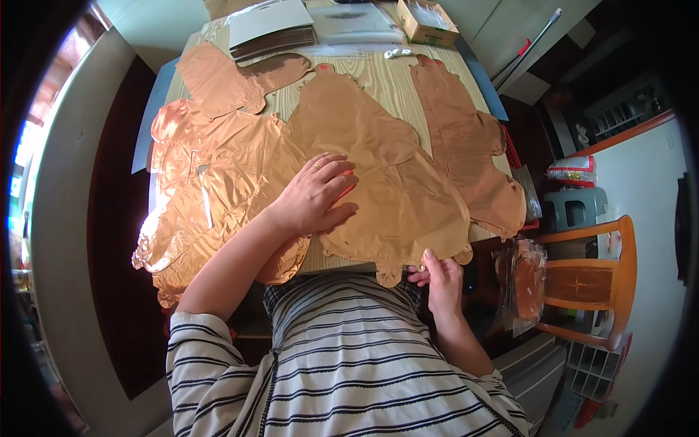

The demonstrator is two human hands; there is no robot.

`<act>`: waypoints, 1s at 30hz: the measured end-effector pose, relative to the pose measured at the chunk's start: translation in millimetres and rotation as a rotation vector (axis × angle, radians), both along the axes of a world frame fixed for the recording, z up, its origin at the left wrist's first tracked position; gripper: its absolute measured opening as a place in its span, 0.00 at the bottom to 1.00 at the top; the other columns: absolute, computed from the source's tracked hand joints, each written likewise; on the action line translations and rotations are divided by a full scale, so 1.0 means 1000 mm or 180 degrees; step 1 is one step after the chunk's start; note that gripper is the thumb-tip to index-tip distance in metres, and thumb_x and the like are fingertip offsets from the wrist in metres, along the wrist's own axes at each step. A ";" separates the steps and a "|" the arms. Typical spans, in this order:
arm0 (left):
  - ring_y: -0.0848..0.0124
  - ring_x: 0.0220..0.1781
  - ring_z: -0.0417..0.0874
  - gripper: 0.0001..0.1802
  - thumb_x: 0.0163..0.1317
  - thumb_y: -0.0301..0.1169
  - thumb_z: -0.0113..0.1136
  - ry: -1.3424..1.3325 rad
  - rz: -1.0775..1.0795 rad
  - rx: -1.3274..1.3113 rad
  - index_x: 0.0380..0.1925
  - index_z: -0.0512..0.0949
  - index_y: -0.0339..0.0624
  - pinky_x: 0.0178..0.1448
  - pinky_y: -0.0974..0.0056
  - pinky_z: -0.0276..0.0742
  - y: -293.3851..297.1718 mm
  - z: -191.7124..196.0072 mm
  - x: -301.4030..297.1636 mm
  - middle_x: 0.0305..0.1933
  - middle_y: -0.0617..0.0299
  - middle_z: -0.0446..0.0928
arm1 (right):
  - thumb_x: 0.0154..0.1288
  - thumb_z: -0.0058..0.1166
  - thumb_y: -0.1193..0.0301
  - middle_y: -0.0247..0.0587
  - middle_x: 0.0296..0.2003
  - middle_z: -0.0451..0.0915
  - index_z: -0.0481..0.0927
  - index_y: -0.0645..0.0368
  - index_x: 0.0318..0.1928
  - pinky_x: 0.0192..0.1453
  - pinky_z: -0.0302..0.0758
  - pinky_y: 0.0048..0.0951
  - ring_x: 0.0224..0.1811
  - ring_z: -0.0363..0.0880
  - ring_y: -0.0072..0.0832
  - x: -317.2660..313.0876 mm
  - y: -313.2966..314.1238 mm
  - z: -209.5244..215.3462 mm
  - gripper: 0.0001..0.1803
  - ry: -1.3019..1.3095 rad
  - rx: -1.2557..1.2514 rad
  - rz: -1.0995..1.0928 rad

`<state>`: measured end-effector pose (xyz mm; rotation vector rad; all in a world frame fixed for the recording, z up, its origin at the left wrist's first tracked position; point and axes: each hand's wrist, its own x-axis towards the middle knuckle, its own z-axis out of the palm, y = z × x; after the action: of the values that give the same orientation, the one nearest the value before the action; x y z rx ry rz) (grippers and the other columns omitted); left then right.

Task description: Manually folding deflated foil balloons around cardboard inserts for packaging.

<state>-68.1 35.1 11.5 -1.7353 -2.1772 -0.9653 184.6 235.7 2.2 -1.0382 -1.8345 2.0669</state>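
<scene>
Left hand point(314, 195) lies open, pressing flat on the copper foil balloon point(378, 167); right hand point(440, 280) pinches its lower edge over the bench point(386, 76)

Cut off by the top edge: far end of the wooden table point(378, 73) and a stack of flat packets point(273, 29). Half hidden under the middle foil balloon point(378, 167): right hand point(440, 280) fingertips. Too blurred to identify: the plastic bag's point(526, 280) contents.

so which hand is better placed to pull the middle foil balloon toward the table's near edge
Right, probably. The right hand already pinches the near edge of the middle foil balloon at the table's front, while the left hand lies flat on top, pressing it down.
</scene>
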 end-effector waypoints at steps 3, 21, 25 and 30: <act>0.46 0.62 0.78 0.24 0.55 0.35 0.72 -0.0044 -0.0370 0.0138 0.50 0.79 0.38 0.67 0.47 0.73 0.012 -0.001 -0.002 0.56 0.47 0.78 | 0.74 0.60 0.61 0.39 0.28 0.86 0.85 0.64 0.41 0.25 0.73 0.18 0.23 0.84 0.22 0.000 0.004 0.000 0.16 -0.0038 0.0128 -0.0026; 0.59 0.75 0.62 0.46 0.50 0.45 0.62 0.1364 -0.0275 -0.1318 0.74 0.66 0.52 0.74 0.53 0.60 0.018 -0.006 -0.006 0.73 0.56 0.64 | 0.54 0.63 0.75 0.47 0.43 0.84 0.81 0.64 0.38 0.62 0.76 0.45 0.51 0.83 0.40 -0.043 -0.030 0.022 0.11 0.1759 0.4548 0.2082; 0.58 0.74 0.63 0.47 0.51 0.44 0.57 0.1105 -0.0287 -0.1213 0.76 0.63 0.53 0.73 0.53 0.61 0.016 -0.008 -0.005 0.75 0.55 0.62 | 0.61 0.62 0.75 0.45 0.45 0.85 0.83 0.62 0.40 0.63 0.76 0.47 0.51 0.83 0.40 -0.047 -0.008 0.036 0.07 0.1843 0.3608 0.2328; 0.58 0.73 0.64 0.41 0.57 0.39 0.52 0.0855 -0.0362 -0.0998 0.76 0.63 0.53 0.71 0.53 0.63 0.018 -0.001 -0.003 0.74 0.55 0.63 | 0.66 0.61 0.72 0.46 0.53 0.83 0.83 0.62 0.50 0.69 0.70 0.49 0.59 0.79 0.45 -0.067 0.029 0.012 0.13 0.1315 0.4101 0.1538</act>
<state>-70.8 53.0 10.3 -2.0081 -2.1587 -0.3929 117.8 264.2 14.3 0.1670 -2.5629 0.6754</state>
